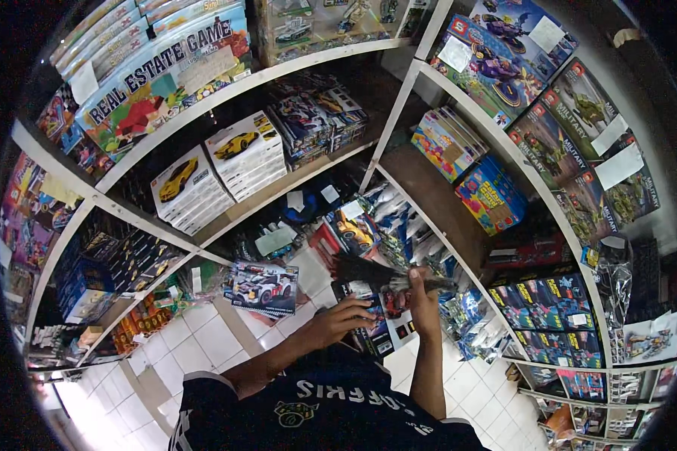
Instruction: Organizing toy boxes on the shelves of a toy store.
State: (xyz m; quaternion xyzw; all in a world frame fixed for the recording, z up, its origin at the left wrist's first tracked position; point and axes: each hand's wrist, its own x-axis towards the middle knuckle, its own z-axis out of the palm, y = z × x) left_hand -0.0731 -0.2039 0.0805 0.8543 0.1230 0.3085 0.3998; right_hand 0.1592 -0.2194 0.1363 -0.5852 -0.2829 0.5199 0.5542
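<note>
My right hand grips the handle end of a dark feather duster, thumb on top. The duster's blurred dark tuft points left, over the boxes at the lower shelf. My left hand is beside my body with its fingers spread, over or against toy boxes; whether it touches them I cannot tell. Past the duster lies a box with a yellow car picture. To the left is a building-set box with a white racing car picture. Plastic-wrapped packets are heaped beyond the duster.
White-edged metal shelves curve around me. They hold stacked yellow-car boxes, board game boxes, military set boxes and blue-black boxes. Thin shelf posts stand between bays. White floor tiles show below.
</note>
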